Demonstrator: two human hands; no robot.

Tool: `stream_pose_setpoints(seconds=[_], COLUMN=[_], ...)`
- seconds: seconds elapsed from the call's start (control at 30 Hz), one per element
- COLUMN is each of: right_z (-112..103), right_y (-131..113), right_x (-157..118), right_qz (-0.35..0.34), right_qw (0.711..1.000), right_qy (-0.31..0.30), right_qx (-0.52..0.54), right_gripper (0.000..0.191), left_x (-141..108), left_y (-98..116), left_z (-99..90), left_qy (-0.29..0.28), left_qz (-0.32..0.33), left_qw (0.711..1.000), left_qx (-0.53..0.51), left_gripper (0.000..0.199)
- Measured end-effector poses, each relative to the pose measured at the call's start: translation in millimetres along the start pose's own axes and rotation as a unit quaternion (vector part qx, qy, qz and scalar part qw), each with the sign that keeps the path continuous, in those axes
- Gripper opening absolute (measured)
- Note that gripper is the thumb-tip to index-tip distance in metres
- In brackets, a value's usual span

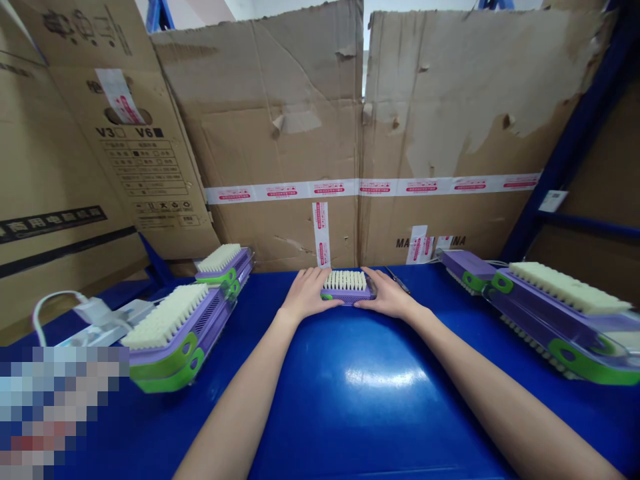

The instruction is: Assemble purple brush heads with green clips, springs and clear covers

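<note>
A purple and green brush (346,293) with cream bristles facing up rests at the far middle of the blue table, close to the cardboard wall. My left hand (309,293) is closed on its left end, thumb along the front side. Round the right end, my right hand (387,295) grips it the same way. The brush's underside is hidden. Just behind my right hand lies a thin dark tool (399,280), too small to make out.
Similar brushes lie on the left (173,333) and, stacked, on the right (560,320). A white power strip (107,323) with a plugged-in charger sits at the left. Cardboard sheets (280,147) stand along the back; a blue metal post (560,140) rises at the right.
</note>
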State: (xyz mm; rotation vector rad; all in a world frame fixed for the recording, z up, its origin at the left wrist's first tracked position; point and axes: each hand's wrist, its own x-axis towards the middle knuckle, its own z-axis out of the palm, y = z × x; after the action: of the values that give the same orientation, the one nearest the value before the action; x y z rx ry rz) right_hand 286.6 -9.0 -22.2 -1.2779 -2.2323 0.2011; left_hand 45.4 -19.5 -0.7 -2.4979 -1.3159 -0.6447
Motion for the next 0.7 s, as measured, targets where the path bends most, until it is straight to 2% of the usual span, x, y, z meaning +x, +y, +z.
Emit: stream_pose_setpoints(seconds=[0.17, 0.3, 0.4, 0.53, 0.7], right_z=[2.7, -1.6, -8.1, -15.2, -19.7], right_y=[-14.5, -20.8, -19.9, -17.9, -18.0], right_x=[-1.5, -0.1, 3.2, 6.4, 7.1], right_qz=[-0.007, -0.027, -0.01, 0.019, 0.026], right_qw=[1.0, 0.999, 0.997, 0.992, 0.994], right_qy=[-0.012, -0.029, -0.057, -0.079, -0.076], right_qx=[-0.007, 0.02, 0.058, 0.099, 0.076], right_gripper=[0.096, 0.097, 0.095, 0.098, 0.097], left_x=[3.9, 6.1, 6.6, 7.5, 9.0], left_y=[2.8, 5.6, 5.6, 5.7, 7.4], left_z=[-4.2, -4.8, -5.5, -7.9, -11.2], left_qy=[0.001, -0.046, -0.062, -0.063, -0.074], left_qz=[0.077, 0.022, -0.019, -0.021, -0.032], left_qw=[0.996, 0.999, 0.998, 0.998, 0.997], left_qx=[0.041, 0.002, -0.009, -0.011, -0.013], left_gripper=[0.079, 0.087, 0.091, 0.09, 0.086])
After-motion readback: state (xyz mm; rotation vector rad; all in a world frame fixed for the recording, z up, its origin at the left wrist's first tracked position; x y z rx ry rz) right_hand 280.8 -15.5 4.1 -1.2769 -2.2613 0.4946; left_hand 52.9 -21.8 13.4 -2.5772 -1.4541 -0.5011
